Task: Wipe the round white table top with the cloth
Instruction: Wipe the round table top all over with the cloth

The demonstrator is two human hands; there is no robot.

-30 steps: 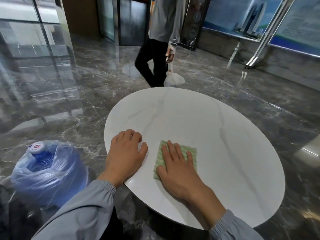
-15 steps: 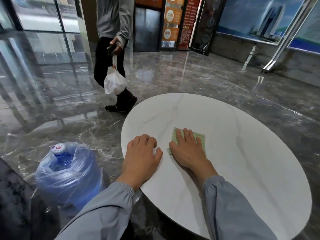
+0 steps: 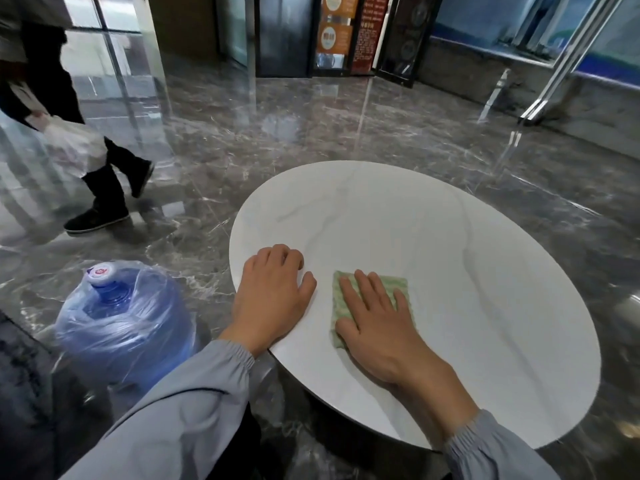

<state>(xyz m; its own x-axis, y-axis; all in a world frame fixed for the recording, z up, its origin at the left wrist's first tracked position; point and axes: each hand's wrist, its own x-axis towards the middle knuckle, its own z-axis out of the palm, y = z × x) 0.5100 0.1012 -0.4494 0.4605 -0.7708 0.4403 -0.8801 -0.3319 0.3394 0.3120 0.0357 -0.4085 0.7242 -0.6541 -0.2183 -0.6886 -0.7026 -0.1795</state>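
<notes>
Passer-by [image 3: 104,188] moved left, right hand [image 3: 377,327] flat on cloth [image 3: 394,282], plastic-wrapped water jug [image 3: 121,323]

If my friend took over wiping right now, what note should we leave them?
Left hand: rests on the round white table top at its near-left edge, holding nothing.
Right hand: flat, pressing the green cloth onto the table top beside it.
Done: cannot tell which parts are wiped; no marks show.
To do: probably sweep the cloth across the far and right side.
</notes>
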